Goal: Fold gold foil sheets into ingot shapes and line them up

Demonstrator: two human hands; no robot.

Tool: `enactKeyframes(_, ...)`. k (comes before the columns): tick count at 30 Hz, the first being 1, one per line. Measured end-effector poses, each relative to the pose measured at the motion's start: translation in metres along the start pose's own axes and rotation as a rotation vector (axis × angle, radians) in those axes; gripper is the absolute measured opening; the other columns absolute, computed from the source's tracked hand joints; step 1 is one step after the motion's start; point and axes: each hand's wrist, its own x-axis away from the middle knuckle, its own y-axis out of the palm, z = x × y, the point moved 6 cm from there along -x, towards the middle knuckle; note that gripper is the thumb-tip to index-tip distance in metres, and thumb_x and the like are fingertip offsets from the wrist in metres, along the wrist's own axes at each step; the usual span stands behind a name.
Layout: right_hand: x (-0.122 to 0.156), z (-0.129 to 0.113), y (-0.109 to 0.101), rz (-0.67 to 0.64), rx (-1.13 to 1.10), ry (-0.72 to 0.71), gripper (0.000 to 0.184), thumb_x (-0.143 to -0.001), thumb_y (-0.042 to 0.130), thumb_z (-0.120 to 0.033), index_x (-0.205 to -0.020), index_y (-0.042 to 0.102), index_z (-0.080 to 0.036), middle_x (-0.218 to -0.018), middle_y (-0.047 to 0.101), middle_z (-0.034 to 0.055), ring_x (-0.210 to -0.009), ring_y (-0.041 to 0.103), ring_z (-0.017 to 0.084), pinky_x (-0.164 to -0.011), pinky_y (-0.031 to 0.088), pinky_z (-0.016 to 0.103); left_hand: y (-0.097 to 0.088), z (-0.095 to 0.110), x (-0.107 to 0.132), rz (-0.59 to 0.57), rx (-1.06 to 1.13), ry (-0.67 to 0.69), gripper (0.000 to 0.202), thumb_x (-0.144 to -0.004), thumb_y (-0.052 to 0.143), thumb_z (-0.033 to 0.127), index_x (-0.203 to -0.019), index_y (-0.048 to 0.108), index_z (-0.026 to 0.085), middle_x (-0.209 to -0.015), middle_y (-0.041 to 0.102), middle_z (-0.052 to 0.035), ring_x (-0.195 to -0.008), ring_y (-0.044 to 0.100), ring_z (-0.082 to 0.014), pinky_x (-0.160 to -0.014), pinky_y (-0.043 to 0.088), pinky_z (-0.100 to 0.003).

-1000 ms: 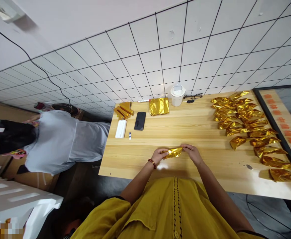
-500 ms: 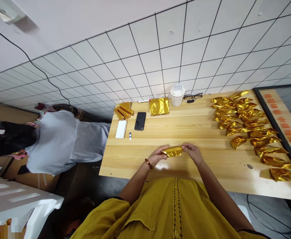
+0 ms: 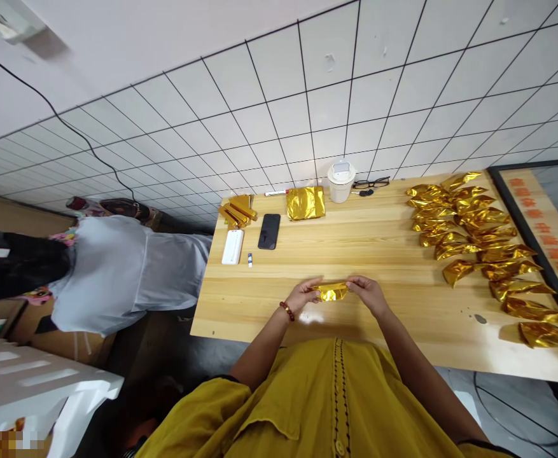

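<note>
Between my two hands is a folded piece of gold foil paper (image 3: 333, 292), shiny and creased, just above the front part of the wooden table (image 3: 355, 248). My left hand (image 3: 303, 296), with a beaded bracelet at the wrist, pinches its left end. At the right end, the thumb and fingers of my right hand (image 3: 365, 294) close on the foil's upper edge. Several folded gold foil pieces (image 3: 495, 254) lie in overlapping rows on the right of the table. A flat stack of gold foil sheets (image 3: 306, 203) rests by the wall.
Along the back are a white lidded cup (image 3: 341, 184), eyeglasses (image 3: 374, 183) and a marker (image 3: 276, 192). Folded gold strips (image 3: 238, 211), a phone (image 3: 269, 231), a white power bank (image 3: 232, 247) and a small stick (image 3: 250, 260) lie left. Beyond the left edge is a person in light clothing (image 3: 111, 267).
The foil's ends have been bent, so it looks shorter and more boxy between my hands. My right hand has shifted slightly left.
</note>
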Motion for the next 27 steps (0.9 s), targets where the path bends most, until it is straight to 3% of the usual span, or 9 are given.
enactKeyframes(2, -0.001, 0.000, -0.001, 0.023, -0.010, -0.002, 0.052, -0.056, 0.083, -0.065, -0.079, 0.074, -0.020, -0.074, 0.074, 0.0052, -0.067, 0.066, 0.020, -0.070, 0.056, 0.036, 0.000, 0.003, 0.002, -0.005, -0.018, 0.028, 0.083, -0.056, 0.092, 0.043, -0.130, 0.065, 0.018, -0.085, 0.072, -0.0053, -0.070, 0.065, -0.0148, -0.075, 0.050, -0.032)
enactKeyframes(4, -0.002, 0.000, -0.002, 0.045, -0.024, -0.005, 0.051, -0.056, 0.082, -0.065, -0.078, 0.074, -0.020, -0.074, 0.073, 0.0050, -0.065, 0.065, 0.019, -0.068, 0.056, 0.036, 0.001, 0.008, 0.006, -0.018, -0.041, 0.070, 0.069, -0.058, 0.090, 0.045, -0.118, 0.072, 0.017, -0.084, 0.072, -0.0057, -0.073, 0.065, -0.0160, -0.077, 0.051, -0.033)
enactKeyframes(7, -0.003, -0.001, -0.003, 0.057, -0.034, -0.013, 0.049, -0.058, 0.080, -0.065, -0.077, 0.073, -0.021, -0.073, 0.073, 0.0046, -0.064, 0.064, 0.019, -0.068, 0.056, 0.036, 0.002, 0.014, 0.010, -0.054, -0.157, 0.134, 0.043, -0.065, 0.086, 0.047, -0.095, 0.079, 0.016, -0.095, 0.074, -0.0100, -0.085, 0.067, -0.0206, -0.084, 0.052, -0.036)
enactKeyframes(9, -0.004, -0.002, -0.003, 0.060, -0.032, -0.017, 0.047, -0.059, 0.079, -0.065, -0.076, 0.073, -0.021, -0.073, 0.073, 0.0045, -0.064, 0.064, 0.019, -0.068, 0.056, 0.036, 0.003, 0.017, 0.011, -0.076, -0.231, 0.156, 0.033, -0.068, 0.084, 0.044, -0.088, 0.080, 0.017, -0.103, 0.074, -0.0118, -0.099, 0.066, -0.0253, -0.092, 0.051, -0.039)
enactKeyframes(13, -0.003, -0.004, -0.006, 0.070, -0.032, -0.013, 0.045, -0.059, 0.080, -0.062, -0.076, 0.073, -0.021, -0.071, 0.072, 0.0041, -0.062, 0.064, 0.019, -0.067, 0.056, 0.036, 0.008, 0.026, 0.016, -0.110, -0.362, 0.234, 0.019, -0.074, 0.081, 0.033, -0.090, 0.082, 0.023, -0.126, 0.068, -0.0106, -0.124, 0.058, -0.0275, -0.111, 0.041, -0.041)
enactKeyframes(18, -0.002, -0.007, -0.009, 0.093, -0.047, -0.005, 0.043, -0.060, 0.081, -0.059, -0.076, 0.073, -0.020, -0.072, 0.072, 0.0047, -0.063, 0.064, 0.018, -0.068, 0.056, 0.036, 0.017, 0.036, 0.027, -0.171, -0.582, 0.412, 0.017, -0.086, 0.066, 0.028, -0.093, 0.082, 0.027, -0.146, 0.055, -0.0068, -0.138, 0.048, -0.0270, -0.118, 0.034, -0.042)
enactKeyframes(21, -0.001, -0.008, -0.008, 0.098, -0.057, -0.007, 0.043, -0.060, 0.081, -0.059, -0.076, 0.073, -0.020, -0.073, 0.072, 0.0046, -0.064, 0.064, 0.018, -0.068, 0.056, 0.036, 0.016, 0.038, 0.029, -0.107, -0.610, 0.455, 0.020, -0.088, 0.063, 0.026, -0.098, 0.081, 0.025, -0.140, 0.059, -0.0097, -0.132, 0.053, -0.0264, -0.114, 0.038, -0.042)
enactKeyframes(27, 0.002, -0.008, -0.004, 0.076, -0.065, -0.026, 0.049, -0.058, 0.082, -0.065, -0.077, 0.073, -0.021, -0.073, 0.072, 0.0038, -0.066, 0.064, 0.018, -0.071, 0.056, 0.037, 0.010, 0.040, 0.022, 0.132, -0.487, 0.403, 0.015, -0.082, 0.071, 0.029, -0.092, 0.080, 0.021, -0.106, 0.072, -0.0108, -0.109, 0.062, -0.0257, -0.100, 0.049, -0.040)
